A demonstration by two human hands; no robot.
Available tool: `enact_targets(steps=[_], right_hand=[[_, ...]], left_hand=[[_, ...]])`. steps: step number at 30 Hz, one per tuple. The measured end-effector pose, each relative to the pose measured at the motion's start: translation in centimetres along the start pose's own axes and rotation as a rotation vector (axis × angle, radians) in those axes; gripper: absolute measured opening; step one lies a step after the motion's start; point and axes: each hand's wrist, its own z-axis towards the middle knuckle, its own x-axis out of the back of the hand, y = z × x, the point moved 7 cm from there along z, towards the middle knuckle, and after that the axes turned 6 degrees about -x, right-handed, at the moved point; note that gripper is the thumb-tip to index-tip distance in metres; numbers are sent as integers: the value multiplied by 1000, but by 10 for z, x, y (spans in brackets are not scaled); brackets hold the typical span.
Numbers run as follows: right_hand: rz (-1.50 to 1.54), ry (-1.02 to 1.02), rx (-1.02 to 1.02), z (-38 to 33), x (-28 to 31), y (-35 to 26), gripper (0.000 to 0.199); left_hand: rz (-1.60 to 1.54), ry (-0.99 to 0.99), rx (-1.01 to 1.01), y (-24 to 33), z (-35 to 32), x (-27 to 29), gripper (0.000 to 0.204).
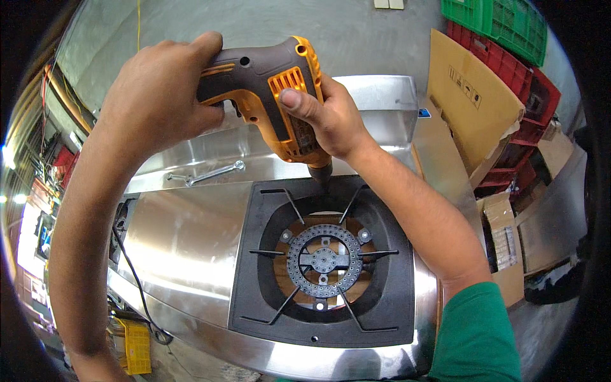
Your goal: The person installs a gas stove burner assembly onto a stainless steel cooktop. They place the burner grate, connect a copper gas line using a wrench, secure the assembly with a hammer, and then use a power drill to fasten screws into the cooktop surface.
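An orange-and-black power drill (258, 79) is held nose down over the back edge of a black square pan support (245, 299). My left hand (162, 89) is wrapped round its handle, near the trigger. My right hand (337, 124) grips the drill's body, thumb across the orange vents. The chuck stops at the middle of the support's rear rim; whether the bit touches a screw there is too dark to make out. Inside the support sits a round burner ring (294, 260) with many small holes, and thin bars point inward around it.
Two wrenches (219, 170) lie on the steel stove top (181, 235) behind, left of the support. A black cord (137, 274) hangs at the left, above a yellow crate (137, 347). Rightward stand a cardboard sheet (471, 114), red crates (538, 105) and a green crate (503, 25).
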Motion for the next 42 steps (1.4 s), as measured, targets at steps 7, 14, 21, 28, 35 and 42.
enact_targets(steps=[7,14,21,28,35,42], right_hand=[[9,-9,30,0,2,-2,85],[67,7,58,-1,4,-2,86],[40,18,76,-2,5,-1,82],[23,17,45,-1,5,1,81],[46,-7,21,-1,3,0,82],[53,-28,20,-2,3,-3,81]], left_hand=[[17,-27,33,5,3,0,47],[47,19,-13,12,7,6,47],[24,58,-35,14,5,7,42],[33,72,-47,11,3,5,44],[37,18,7,5,2,0,48],[16,34,-6,5,2,2,47]])
